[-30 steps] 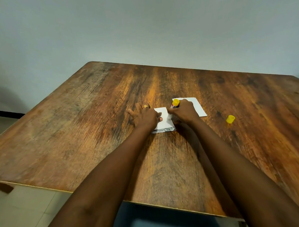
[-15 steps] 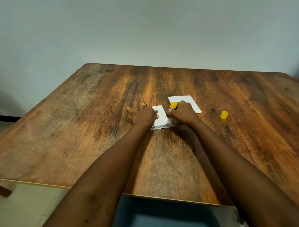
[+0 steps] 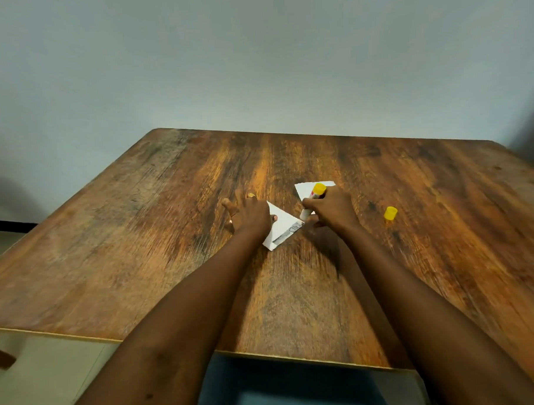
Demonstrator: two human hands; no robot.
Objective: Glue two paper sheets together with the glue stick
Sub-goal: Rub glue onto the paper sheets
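My right hand (image 3: 332,210) is curled tight around the glue stick (image 3: 313,200). The stick leans, with its yellow end up and far from me and its white end down by the right corner of the near paper sheet (image 3: 283,227). I cannot tell if the tip is touching the paper, because my hand hides that spot.

My left hand (image 3: 249,213) lies flat with the fingers spread out. It holds nothing. It presses down on the left part of the near paper sheet so the sheet cannot slide.

The far paper sheet (image 3: 305,190) lies just behind my right hand, partly hidden by it. The two sheets are close but not on top of each other.

The yellow cap (image 3: 390,213) is off the glue stick. It stands on the table (image 3: 139,238) to the right, well apart from my hands.

So I think I am at the rubbing-on-glue step. The cap is off and one sheet is held ready. I cannot see any glue on the paper. What is left is to finish the glue, lay the far sheet over the near one and press them together.
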